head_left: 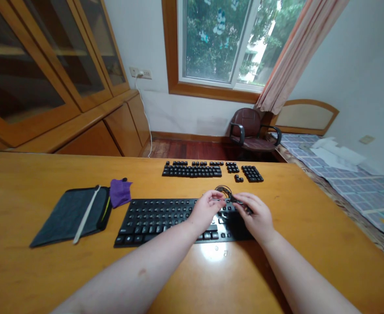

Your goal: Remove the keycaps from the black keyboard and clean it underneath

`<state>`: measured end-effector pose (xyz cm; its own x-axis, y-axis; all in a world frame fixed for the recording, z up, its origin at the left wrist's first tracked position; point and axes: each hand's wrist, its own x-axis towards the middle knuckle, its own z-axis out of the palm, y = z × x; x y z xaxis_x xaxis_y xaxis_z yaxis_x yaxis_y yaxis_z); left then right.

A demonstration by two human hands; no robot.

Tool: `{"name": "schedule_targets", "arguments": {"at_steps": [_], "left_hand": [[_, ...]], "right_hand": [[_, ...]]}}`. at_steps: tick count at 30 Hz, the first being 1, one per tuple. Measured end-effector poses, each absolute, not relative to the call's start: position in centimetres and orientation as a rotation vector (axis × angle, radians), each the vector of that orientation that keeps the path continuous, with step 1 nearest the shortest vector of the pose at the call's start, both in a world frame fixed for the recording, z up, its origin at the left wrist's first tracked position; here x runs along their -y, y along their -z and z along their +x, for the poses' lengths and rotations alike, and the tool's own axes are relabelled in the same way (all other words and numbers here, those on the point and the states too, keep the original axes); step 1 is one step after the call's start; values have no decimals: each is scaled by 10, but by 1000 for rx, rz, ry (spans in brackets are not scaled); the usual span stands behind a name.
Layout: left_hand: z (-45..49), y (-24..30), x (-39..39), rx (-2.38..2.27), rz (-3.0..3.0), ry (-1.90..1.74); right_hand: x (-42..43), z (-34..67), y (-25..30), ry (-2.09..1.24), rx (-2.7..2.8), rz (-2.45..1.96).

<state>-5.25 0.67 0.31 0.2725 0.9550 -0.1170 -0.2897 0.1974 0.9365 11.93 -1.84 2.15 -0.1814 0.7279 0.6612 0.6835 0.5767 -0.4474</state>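
A black keyboard (165, 213) lies on the desk in front of me, with keycaps on its left and front parts and many bare key posts. My left hand (208, 208) is over its right half, fingers curled towards the thumb; whatever they pinch is too small to make out. Beside it, my right hand (255, 216) grips a slim dark object (248, 210), partly hidden by the fingers. A coiled black cable (223, 189) rests behind the keyboard, between both hands. Loose black keycaps (193, 170) stand in keyboard-like rows near the desk's far edge.
Left of the keyboard lie a dark grey zip pouch (69, 213), a pale thin stick (86, 216) across it and a purple cloth (120, 192). The wooden desk (192, 279) ends before a brown armchair (249, 126). A bed (338, 165) is at the right.
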Motion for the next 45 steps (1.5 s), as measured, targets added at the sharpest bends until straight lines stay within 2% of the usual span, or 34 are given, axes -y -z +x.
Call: {"name": "schedule_targets", "arguments": {"at_steps": [5,11,17,32,38,45], "left_hand": [[-53,-6,-6,-883,1028,-1034],[-54,-7,-6,-881,1034,-1029],[-53,-7,-6,-893,1049,-1005],[-53,-5,-6,-907,1083,-1003],[-54,-3,-8,-891,1076,-1010],[-53,-10,0,-918,1090,-1104]], "right_hand": [[-40,151,-36,22,2051,-1444],[-99,164,-9,144,2191,-1589],[-104,167,14,139,2261,-1690],[-107,172,18,130,2213,-1728],[-102,172,9,84,2095,-1660],[-56,149,-62,-52,1677,-1136]]}}
